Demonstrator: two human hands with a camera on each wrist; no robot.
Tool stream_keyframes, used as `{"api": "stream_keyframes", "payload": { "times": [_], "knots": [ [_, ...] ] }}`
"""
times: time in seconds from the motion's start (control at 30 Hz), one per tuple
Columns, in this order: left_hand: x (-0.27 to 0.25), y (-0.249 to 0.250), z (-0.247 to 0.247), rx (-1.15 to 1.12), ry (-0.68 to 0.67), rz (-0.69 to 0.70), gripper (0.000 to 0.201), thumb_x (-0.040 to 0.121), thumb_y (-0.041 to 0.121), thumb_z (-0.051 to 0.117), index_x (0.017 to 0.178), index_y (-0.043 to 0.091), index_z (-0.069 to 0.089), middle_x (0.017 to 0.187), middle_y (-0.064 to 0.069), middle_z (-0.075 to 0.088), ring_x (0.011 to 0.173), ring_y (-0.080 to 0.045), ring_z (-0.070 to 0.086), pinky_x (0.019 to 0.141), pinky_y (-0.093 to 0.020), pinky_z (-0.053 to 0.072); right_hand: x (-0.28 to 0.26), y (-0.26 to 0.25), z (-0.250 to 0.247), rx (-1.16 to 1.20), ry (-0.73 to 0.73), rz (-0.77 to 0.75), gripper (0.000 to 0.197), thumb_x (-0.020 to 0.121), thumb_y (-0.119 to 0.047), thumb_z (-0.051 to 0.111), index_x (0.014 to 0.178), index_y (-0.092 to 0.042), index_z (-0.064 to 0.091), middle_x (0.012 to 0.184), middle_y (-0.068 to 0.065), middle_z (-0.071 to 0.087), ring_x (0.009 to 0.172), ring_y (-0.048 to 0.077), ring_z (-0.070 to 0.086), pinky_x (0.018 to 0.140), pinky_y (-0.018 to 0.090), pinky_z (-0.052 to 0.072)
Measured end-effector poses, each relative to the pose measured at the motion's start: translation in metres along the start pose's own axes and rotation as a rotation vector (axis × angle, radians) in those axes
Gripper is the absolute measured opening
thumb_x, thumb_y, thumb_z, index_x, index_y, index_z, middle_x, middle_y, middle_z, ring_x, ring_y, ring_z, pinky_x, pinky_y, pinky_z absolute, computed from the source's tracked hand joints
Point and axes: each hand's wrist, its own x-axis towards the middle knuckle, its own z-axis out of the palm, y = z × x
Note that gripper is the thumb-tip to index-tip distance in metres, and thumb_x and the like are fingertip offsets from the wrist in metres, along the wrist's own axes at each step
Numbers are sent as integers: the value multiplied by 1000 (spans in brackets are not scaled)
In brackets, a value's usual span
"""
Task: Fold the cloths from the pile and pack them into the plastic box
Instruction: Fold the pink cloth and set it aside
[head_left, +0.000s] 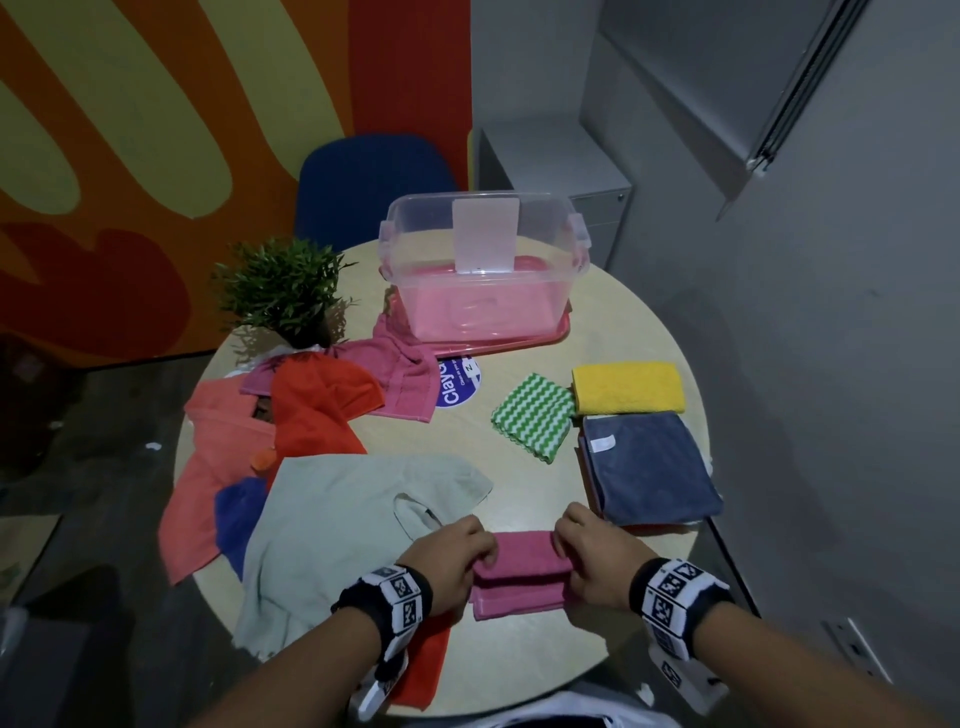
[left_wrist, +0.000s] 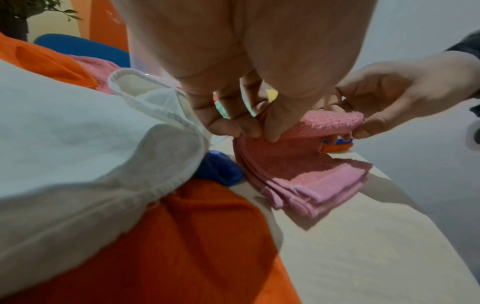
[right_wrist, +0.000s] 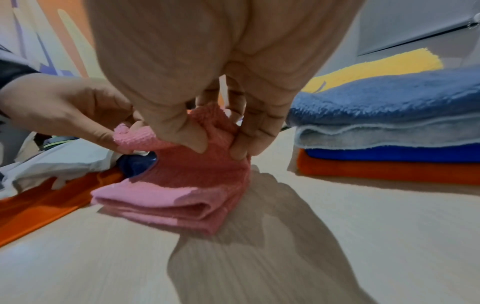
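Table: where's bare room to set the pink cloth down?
Bare patch mid-table, bordered by the green zigzag cloth, the grey-white cloth and the round sticker. Another beside the right hand at the near edge. Left side is crowded with unfolded cloths.

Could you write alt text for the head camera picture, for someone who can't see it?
Two hands, left hand and right hand, pinch the ends of a folded pink cloth on a round table. Unfolded cloths lie left, folded ones right, and a clear plastic box stands behind.
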Motion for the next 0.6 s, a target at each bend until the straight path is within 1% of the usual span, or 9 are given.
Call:
{"api": "stream_keyframes", "payload": {
  "times": [0.07,0.13,0.23,0.27,0.33,0.4,0.47,0.57,0.6],
  "knots": [
    [-5,2,6,27,-29,24,29,81,10,51,101,31,55,111,9,47,97,-16,53,75,-25,42,-7,-1,4,-34,-25,-17,23,81,-30,60,100,-19,54,109,-1,43,89,20,54,77,33,49],
    [-10,3,11,31,-34,41,28,81,13,52,103,30,58,113,8,48,101,-16,53,76,-22,39,-11,-1,9,-68,-37,-26,22,81,-31,61,100,-20,56,108,-2,45,91,19,52,78,33,50],
    [-17,8,15,23,-46,45,22,84,24,57,106,27,57,114,7,47,99,-15,52,79,-23,42,-14,0,21,-107,-65,-21,22,81,-27,62,102,-22,58,111,-2,47,96,20,51,82,34,50],
    [-18,10,18,35,-56,47,24,83,31,61,107,26,56,113,6,46,96,-14,50,78,-25,44,-15,1,25,-114,-81,-12,24,82,-25,62,106,-21,59,114,-1,47,99,20,51,85,33,50],
    [-20,13,25,85,-88,23,38,79,44,68,108,26,51,114,6,44,93,-13,48,77,-28,45,-16,1,34,-112,-86,17,31,82,-22,62,113,-21,61,119,-1,48,104,20,51,89,31,49],
    [-18,16,32,102,-83,-24,46,74,51,71,106,26,48,115,5,43,94,-15,47,76,-28,44,-15,0,40,-106,-71,38,33,81,-20,63,114,-20,62,120,-1,48,104,19,52,91,29,49],
    [-15,18,37,75,-37,-57,44,76,47,72,104,24,47,114,4,42,94,-14,45,78,-28,44,-11,-1,40,-77,-67,67,29,79,-19,63,108,-20,63,117,-1,50,100,19,54,87,29,50],
    [-9,15,37,66,44,-69,33,83,30,68,107,20,48,118,1,40,101,-17,45,84,-29,47,-6,-2,33,10,-52,89,13,80,-20,63,91,-24,55,107,-2,50,92,18,55,82,29,50],
    [-7,12,35,61,71,-71,30,83,24,65,108,19,48,118,0,39,103,-18,45,86,-30,48,-4,-2,30,51,-42,95,12,81,-22,62,85,-27,52,102,-3,50,90,17,54,81,29,50]
  ]
}}
